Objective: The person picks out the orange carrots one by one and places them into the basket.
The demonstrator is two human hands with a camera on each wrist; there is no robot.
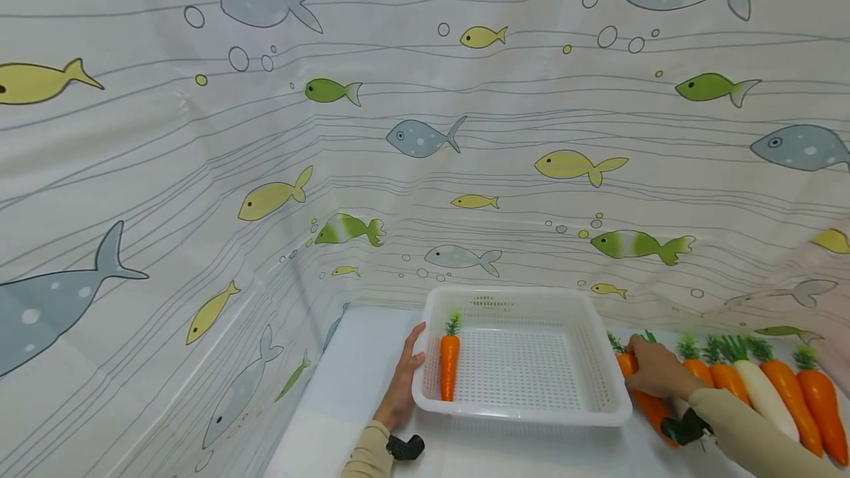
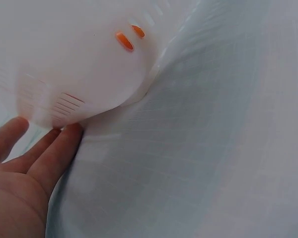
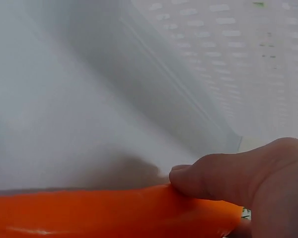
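A white perforated plastic basket stands on the white surface, with one orange carrot lying along its left side, leafy end away from me. My left hand is at the basket's left wall; in the left wrist view its extended fingers touch the basket's lower edge. To the right of the basket, my right hand grips another orange carrot. Its thumb presses on that carrot in the right wrist view, while the other fingers are mostly hidden.
Right of my right hand lies a row of several vegetables: orange carrots and a white radish with green tops. A fish-patterned sheet rises behind and at the left. Each wrist carries a black strap device.
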